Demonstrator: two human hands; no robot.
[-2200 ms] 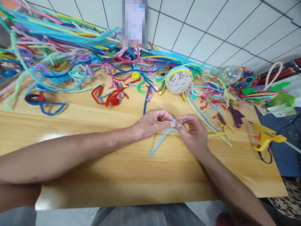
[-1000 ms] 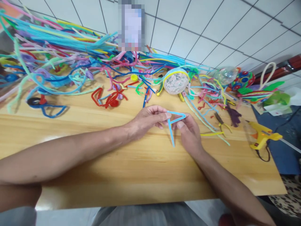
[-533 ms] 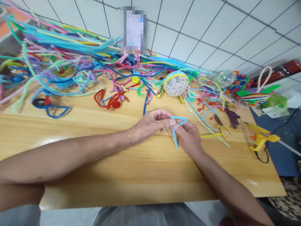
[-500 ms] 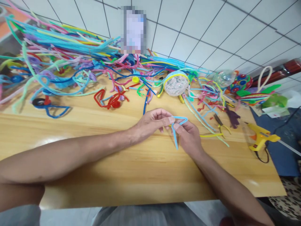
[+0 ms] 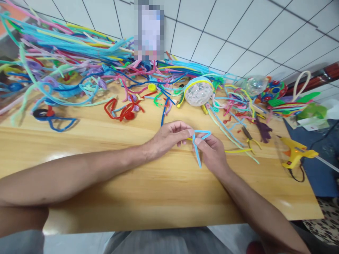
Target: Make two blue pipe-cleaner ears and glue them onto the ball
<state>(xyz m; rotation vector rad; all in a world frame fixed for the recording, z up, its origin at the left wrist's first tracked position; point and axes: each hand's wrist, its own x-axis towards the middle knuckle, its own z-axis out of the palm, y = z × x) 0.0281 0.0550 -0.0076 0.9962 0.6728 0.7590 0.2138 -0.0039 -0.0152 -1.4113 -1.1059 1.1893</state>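
A light blue pipe cleaner (image 5: 197, 155), bent into a small triangle with a tail hanging down, is held between my two hands over the table (image 5: 159, 190). My left hand (image 5: 176, 134) pinches its upper left corner between thumb and fingers. On the other side, my right hand (image 5: 214, 151) grips it with the thumb pressed on the lower crossing. The fingertips partly hide the bends. Behind the hands lies a yellow pipe cleaner (image 5: 238, 151), its middle covered by my right hand.
A heap of colourful pipe cleaners (image 5: 79, 46) spreads along the back. Red bent pieces (image 5: 128, 112) and a clear half ball (image 5: 198, 93) lie in front of it. Pliers (image 5: 250, 139) and a yellow glue gun (image 5: 298, 151) with its cord are on the right.
My left thumb and fingers have shifted slightly left, showing more of the triangle's left corner. My right hand keeps its grip. The whole view has moved a little.
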